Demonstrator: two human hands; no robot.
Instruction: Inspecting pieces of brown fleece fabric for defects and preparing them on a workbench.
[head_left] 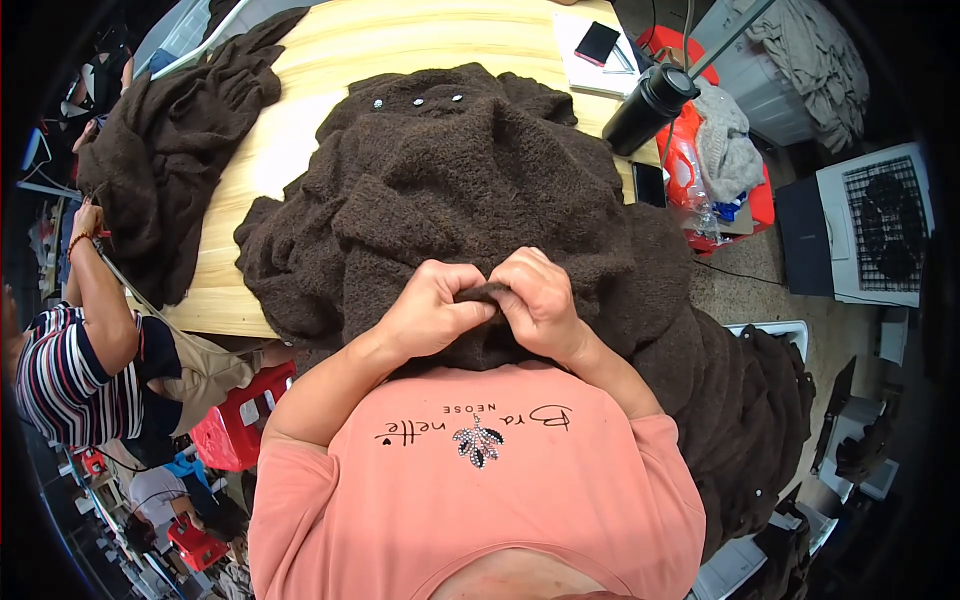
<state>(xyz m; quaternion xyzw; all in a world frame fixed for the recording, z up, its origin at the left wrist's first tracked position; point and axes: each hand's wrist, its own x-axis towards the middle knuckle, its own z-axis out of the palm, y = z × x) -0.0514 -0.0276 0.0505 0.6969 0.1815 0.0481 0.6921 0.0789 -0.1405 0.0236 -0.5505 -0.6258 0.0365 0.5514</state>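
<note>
A dark brown knitted garment point(430, 200) lies heaped over the wooden table's near edge, with three pale buttons showing on its far part. Close to my chest, my left hand point(436, 306) pinches a folded edge of the knit between thumb and fingers. Right beside it, my right hand point(540, 298) is closed on the same edge, knuckles up. Between the two hands a short strip of the edge stands raised. Whether anything small is also in my fingers is hidden.
On the wooden table point(310, 95) stand a black bottle point(650, 108) and a phone point(648, 184) at right. A co-worker in a striped shirt point(75, 375) handles another brown knit point(170, 160) at left. More brown knitwear point(740, 410) hangs over a white bin at right. A red stool point(238, 425) stands left.
</note>
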